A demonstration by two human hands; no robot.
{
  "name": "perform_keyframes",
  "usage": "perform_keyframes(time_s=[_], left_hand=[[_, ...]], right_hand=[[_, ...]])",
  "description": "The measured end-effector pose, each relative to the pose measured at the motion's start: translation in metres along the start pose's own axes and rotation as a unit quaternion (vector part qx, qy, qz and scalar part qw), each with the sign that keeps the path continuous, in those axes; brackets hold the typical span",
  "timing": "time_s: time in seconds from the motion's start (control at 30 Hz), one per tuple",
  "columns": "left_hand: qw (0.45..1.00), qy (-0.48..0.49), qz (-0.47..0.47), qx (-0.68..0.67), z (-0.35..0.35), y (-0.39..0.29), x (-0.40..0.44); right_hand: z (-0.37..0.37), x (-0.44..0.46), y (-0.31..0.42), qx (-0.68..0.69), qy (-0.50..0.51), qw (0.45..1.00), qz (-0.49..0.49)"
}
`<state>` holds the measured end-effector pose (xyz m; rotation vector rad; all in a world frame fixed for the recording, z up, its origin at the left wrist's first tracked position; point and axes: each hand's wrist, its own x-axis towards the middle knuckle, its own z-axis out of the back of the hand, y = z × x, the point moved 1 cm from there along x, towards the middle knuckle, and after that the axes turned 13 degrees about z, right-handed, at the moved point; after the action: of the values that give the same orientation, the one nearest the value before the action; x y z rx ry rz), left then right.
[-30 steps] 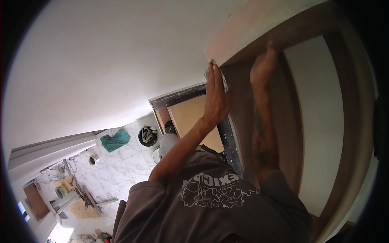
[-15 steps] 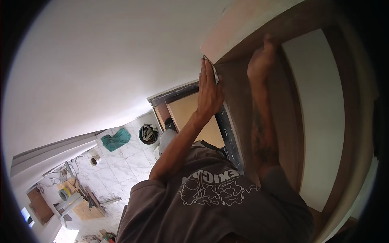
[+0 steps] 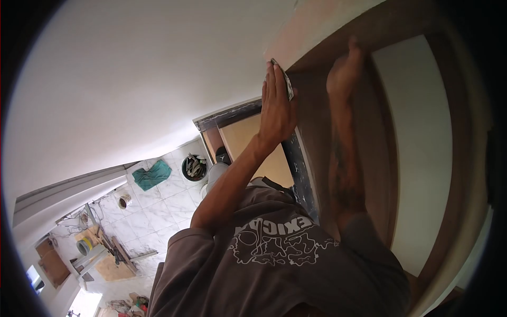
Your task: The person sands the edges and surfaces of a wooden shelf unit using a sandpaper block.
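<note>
My left hand (image 3: 277, 108) lies with its fingers straight along a thin folded sheet (image 3: 290, 87), which looks like sandpaper. The sheet is pressed against the white wall (image 3: 158, 79) where it meets the brown wooden frame (image 3: 322, 113). A pinkish patch (image 3: 290, 42) on the wall is just above my fingertips. My right hand (image 3: 343, 76) is raised close to the brown frame, one digit pointing up. The rest of its fingers are turned away, and I cannot tell whether it touches the wood.
Below on the marbled tile floor are a green cloth (image 3: 152, 175), a dark bucket of tools (image 3: 195, 167) and a roll (image 3: 124, 201). Boards and cables lie farther left. A dark-edged door frame (image 3: 301, 174) stands beneath my arms.
My left hand and the sheet have slid slightly up and right along the wall edge. My right hand has shifted a little, staying beside the brown frame.
</note>
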<state>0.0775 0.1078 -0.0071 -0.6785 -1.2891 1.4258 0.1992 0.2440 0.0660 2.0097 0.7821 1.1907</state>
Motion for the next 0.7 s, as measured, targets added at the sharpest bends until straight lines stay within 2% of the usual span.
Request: perform_keyframes(time_s=[0.1, 0.13, 0.23, 0.3, 0.33, 0.4, 0.5, 0.53, 0.6, 0.7], left_hand=[[1.0, 0.009, 0.023, -0.003, 0.003, -0.008, 0.0], [1.0, 0.001, 0.014, -0.008, 0.004, -0.009, 0.001], [1.0, -0.011, 0.003, -0.014, 0.001, -0.002, 0.001], [1.0, -0.016, 0.003, -0.007, 0.0, 0.001, 0.005], [1.0, -0.012, 0.001, -0.017, 0.001, 0.0, 0.006], [0.999, -0.007, 0.001, -0.035, 0.005, -0.001, 0.005], [0.999, -0.01, -0.023, -0.048, 0.01, -0.019, 0.004], [0.999, -0.015, -0.022, -0.035, 0.008, -0.016, 0.002], [0.999, -0.024, -0.031, -0.007, 0.003, 0.0, 0.004], [0.999, -0.011, 0.006, -0.04, 0.003, 0.004, 0.011]], right_hand=[[0.01, 0.015, -0.015, 0.026, 0.031, 0.999, 0.028], [-0.012, 0.0, 0.004, 0.013, 0.011, 0.999, 0.034], [-0.001, -0.01, 0.013, 0.002, 0.06, 0.998, -0.007], [0.005, -0.006, 0.01, 0.001, 0.059, 0.998, -0.001], [-0.016, -0.012, 0.014, 0.0, 0.022, 0.999, 0.025], [-0.026, -0.016, 0.018, -0.014, 0.013, 1.0, 0.024], [0.002, -0.005, 0.01, -0.048, 0.06, 0.997, -0.017], [0.013, 0.005, -0.008, -0.053, 0.055, 0.997, -0.004], [0.004, 0.008, -0.007, -0.042, 0.043, 0.998, 0.027], [-0.033, -0.022, 0.031, -0.018, 0.036, 0.998, 0.044]])
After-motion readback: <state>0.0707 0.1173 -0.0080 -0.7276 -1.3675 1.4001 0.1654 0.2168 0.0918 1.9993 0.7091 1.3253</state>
